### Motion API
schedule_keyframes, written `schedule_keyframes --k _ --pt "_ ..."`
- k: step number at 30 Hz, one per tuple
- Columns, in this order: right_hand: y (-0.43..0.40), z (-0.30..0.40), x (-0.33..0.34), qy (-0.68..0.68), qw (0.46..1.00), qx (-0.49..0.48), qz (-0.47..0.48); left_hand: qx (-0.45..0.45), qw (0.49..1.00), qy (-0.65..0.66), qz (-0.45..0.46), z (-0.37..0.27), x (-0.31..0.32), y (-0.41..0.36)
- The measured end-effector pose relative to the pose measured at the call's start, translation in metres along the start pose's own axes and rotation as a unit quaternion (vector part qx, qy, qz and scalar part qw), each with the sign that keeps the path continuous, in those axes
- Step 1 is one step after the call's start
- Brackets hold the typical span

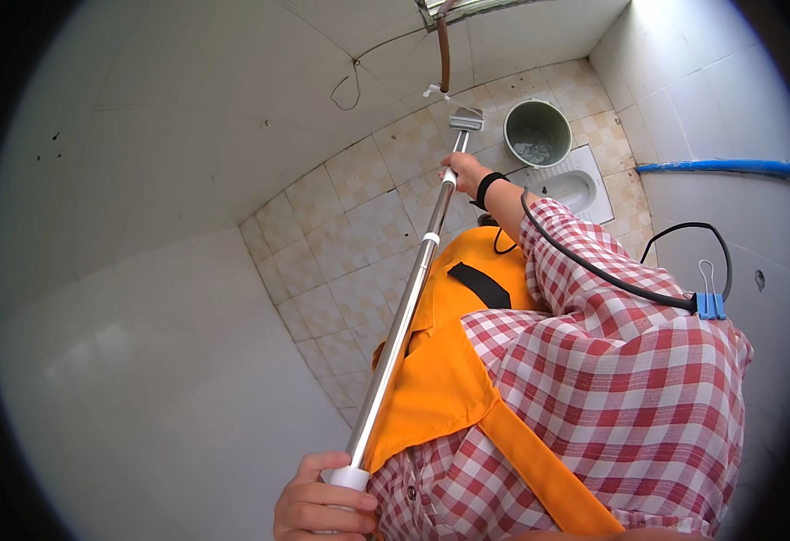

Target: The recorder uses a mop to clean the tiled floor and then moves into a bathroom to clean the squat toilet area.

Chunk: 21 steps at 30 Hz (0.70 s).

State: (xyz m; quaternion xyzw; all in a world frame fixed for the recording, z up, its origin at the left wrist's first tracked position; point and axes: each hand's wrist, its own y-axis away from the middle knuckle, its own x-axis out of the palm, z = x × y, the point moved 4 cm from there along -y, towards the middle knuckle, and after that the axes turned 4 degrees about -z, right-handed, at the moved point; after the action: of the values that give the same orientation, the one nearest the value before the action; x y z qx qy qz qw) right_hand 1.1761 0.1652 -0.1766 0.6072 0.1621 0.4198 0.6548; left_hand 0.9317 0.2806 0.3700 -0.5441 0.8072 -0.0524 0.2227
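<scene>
A long-handled mop point(395, 338) with a shiny metal pole runs diagonally across my front. My left hand point(327, 500) wraps around the white grip at its upper end, low in the view. Farther down, my right hand point(460, 172) holds the pole by a white sleeve, the arm stretched out and a black band on the wrist. Beyond that hand, twin rods lead to the small grey-and-white mop head point(466, 120), which is over the tiled floor near the wall; its contact with the floor is unclear.
A grey-green bucket point(522, 145) with water stands beside a white squat toilet point(570, 189). Along the right wall runs a blue pipe point(726, 167). A brown pipe point(443, 54) hangs above a white tap point(432, 90). A black cable point(591, 270) is clipped at my shoulder.
</scene>
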Motion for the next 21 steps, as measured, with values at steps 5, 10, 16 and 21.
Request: schedule_keyframes --k 5,10,16,21 --pt "0.007 0.038 -0.006 0.084 0.993 -0.079 0.001 -0.004 0.991 -0.096 0.091 -0.007 0.014 -0.031" --pt "0.03 0.05 0.004 0.111 0.987 -0.112 0.016 0.039 0.973 -0.192 0.126 -0.009 0.019 -0.053" --pt "0.058 0.054 0.016 0.099 0.98 -0.09 0.147 0.084 0.972 -0.19 0.106 0.012 0.015 -0.064" --pt "0.084 0.081 0.005 0.173 0.959 -0.122 0.189 0.174 0.962 -0.202 -0.059 0.044 0.001 -0.11"
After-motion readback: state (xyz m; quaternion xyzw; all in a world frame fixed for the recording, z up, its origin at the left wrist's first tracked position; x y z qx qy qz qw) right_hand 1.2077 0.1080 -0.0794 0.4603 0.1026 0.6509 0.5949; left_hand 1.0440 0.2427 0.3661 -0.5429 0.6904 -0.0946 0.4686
